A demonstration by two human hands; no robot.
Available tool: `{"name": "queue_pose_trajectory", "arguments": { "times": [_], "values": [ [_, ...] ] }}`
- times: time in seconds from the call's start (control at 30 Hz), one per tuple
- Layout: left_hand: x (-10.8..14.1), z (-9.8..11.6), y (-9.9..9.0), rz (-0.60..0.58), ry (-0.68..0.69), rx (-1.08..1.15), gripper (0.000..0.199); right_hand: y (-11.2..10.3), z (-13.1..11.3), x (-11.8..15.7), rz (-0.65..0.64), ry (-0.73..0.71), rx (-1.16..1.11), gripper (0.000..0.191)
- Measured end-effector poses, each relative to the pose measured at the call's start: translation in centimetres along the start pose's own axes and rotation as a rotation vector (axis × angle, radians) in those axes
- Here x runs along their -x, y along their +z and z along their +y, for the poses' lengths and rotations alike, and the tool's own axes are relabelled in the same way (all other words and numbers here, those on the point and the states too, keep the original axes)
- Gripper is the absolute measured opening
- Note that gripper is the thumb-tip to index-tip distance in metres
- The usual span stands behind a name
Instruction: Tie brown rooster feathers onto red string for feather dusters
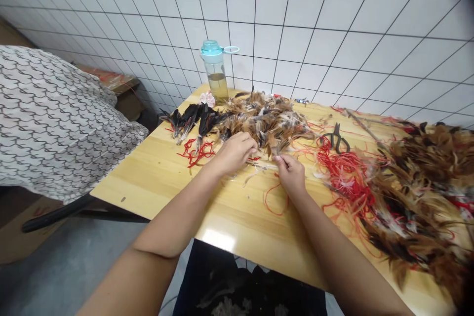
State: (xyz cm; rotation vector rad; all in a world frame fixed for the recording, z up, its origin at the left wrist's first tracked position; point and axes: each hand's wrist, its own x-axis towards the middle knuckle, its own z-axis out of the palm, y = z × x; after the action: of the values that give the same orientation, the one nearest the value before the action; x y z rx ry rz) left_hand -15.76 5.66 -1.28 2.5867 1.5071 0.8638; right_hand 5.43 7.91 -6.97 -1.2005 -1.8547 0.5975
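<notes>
My left hand (pixel 237 151) is closed at the near edge of a pile of brown feathers (pixel 266 116); what its fingers pinch, if anything, is too small to make out. Thumb and fingers of my right hand (pixel 292 173) are pressed together on the base of a small feather bundle (pixel 277 144), whose brown tips point away from me. Below that hand a loop of red string (pixel 267 202) lies on the wooden table (pixel 237 212). Black feather bundles (pixel 204 119) and short red strings (pixel 198 152) lie left of the pile.
Black-handled scissors (pixel 336 139) and tangled red string (pixel 346 177) lie right of my hands. A large heap of brown feathers (pixel 425 192) covers the table's right end. A bottle (pixel 217 76) and a pink scrunchie (pixel 207 99) stand near the tiled wall. Patterned cloth (pixel 62 123) hangs at left.
</notes>
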Motion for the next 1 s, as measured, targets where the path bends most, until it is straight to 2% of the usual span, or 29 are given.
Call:
{"name": "queue_pose_trajectory", "arguments": {
  "times": [0.23, 0.4, 0.53, 0.6, 0.67, 0.73, 0.8, 0.87, 1.0],
  "values": [
    [-0.3, 2.1, 1.1, -0.071, 0.064, -0.167, 0.022, 0.4, -0.6, 0.3, -0.050, -0.060, -0.037, 0.027],
    [-0.3, 2.3, 1.3, -0.041, 0.083, -0.231, 0.022, 0.7, -0.5, 0.2, -0.120, -0.062, -0.088, 0.028],
    [-0.3, 2.5, 1.4, -0.023, 0.092, -0.200, 0.024, 0.9, -0.6, 0.2, -0.168, -0.035, -0.120, 0.028],
    [-0.3, 2.4, 1.2, 0.032, 0.089, -0.147, 0.022, 0.9, -0.8, 0.2, -0.165, 0.000, -0.144, 0.028],
    [-0.3, 2.0, 0.8, 0.162, 0.052, -0.115, 0.020, 0.7, -0.8, 0.1, -0.145, 0.069, -0.188, 0.029],
    [-0.3, 1.1, 0.2, 0.318, -0.048, -0.128, 0.021, 0.5, -0.8, 0.0, -0.112, 0.167, -0.241, 0.031],
    [-0.2, 0.0, -0.4, 0.388, -0.178, -0.168, 0.019, 0.3, -0.6, -0.1, -0.068, 0.247, -0.279, 0.034],
    [0.0, -1.0, -0.7, 0.328, -0.307, -0.207, 0.018, 0.2, -0.4, -0.2, -0.032, 0.281, -0.291, 0.036],
    [0.2, -1.7, -0.8, -0.004, -0.459, -0.225, 0.018, 0.1, -0.1, -0.2, -0.011, 0.262, -0.267, 0.036]
  ]
}}
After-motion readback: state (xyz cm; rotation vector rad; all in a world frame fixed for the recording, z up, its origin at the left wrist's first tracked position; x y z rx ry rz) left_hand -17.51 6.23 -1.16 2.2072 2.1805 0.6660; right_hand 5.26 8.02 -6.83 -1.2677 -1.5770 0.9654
